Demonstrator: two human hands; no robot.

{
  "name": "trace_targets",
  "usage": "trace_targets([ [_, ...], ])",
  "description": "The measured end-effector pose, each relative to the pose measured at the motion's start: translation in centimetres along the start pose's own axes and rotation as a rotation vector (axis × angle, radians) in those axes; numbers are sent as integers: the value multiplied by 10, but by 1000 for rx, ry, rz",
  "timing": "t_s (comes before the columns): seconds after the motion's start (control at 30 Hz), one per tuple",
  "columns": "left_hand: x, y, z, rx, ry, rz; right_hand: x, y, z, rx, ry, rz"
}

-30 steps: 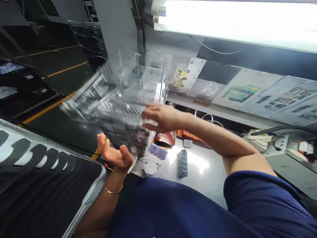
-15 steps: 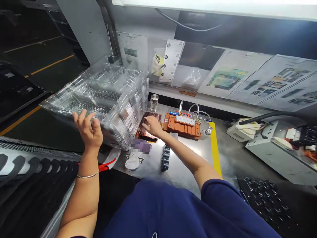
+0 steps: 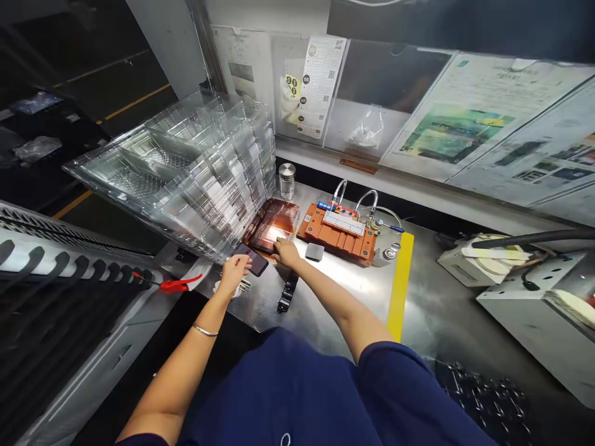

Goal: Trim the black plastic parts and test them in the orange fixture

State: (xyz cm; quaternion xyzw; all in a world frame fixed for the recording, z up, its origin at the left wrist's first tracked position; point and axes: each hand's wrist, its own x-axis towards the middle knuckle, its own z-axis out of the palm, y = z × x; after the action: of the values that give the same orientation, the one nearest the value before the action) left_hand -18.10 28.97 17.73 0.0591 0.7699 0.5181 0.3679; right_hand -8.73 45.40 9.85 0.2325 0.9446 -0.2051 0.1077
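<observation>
My left hand point(image 3: 235, 272) is beside a dark phone point(image 3: 257, 262) on the metal table point(image 3: 325, 303); its fingers look curled, and whether they hold anything is too small to tell. My right hand point(image 3: 285, 252) reaches to the near edge of a reddish-brown translucent tray point(image 3: 275, 224), its fingers low over the rim. Just below that hand lies a black segmented strip point(image 3: 288, 291). A small grey square block point(image 3: 315, 251) sits to its right. Farther right is an orange fixture point(image 3: 337, 235) with a white labelled strip on top.
A tall leaning stack of clear plastic trays point(image 3: 204, 192) stands at left. A lidded glass jar point(image 3: 287, 181) is behind the brown tray. Red-handled pliers point(image 3: 179, 284) lie at the left edge. Grey equipment point(image 3: 534, 316) and black parts point(image 3: 483, 396) are at right.
My left hand has come down from the clear tray stack to beside the phone. My right hand has moved to the brown tray's near edge. The black strip now lies at a slant.
</observation>
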Motion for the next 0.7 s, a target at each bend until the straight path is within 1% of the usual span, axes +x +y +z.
trace_targets([
  [0.07, 7, 4, 5, -31, 16, -118, 0, -5, 2, 8, 19, -12],
  [0.2, 20, 7, 6, -36, 19, -217, 3, -12, 1, 43, 21, -4],
  [0.3, 33, 6, 2, -44, -7, -291, -4, -14, -4, 80, 60, -18],
  [0.37, 41, 5, 0, -88, -93, -384, -18, -18, -6, 102, 96, -67],
  [0.43, 46, 4, -2, -145, -218, -467, -38, -25, -5, 120, 110, -131],
  [0.5, 49, 2, -2, -173, -340, -462, -62, -33, -2, 140, 143, -222],
  [0.57, 52, 0, -2, -168, -466, -397, -85, -38, 2, 147, 213, -302],
  [0.6, 53, -1, -1, -164, -538, -388, -96, -40, 4, 140, 250, -318],
  [0.63, 54, -2, 1, -156, -615, -401, -106, -41, 5, 129, 275, -314],
  [0.7, 56, -1, 7, -100, -747, -442, -124, -41, 6, 111, 275, -253],
])
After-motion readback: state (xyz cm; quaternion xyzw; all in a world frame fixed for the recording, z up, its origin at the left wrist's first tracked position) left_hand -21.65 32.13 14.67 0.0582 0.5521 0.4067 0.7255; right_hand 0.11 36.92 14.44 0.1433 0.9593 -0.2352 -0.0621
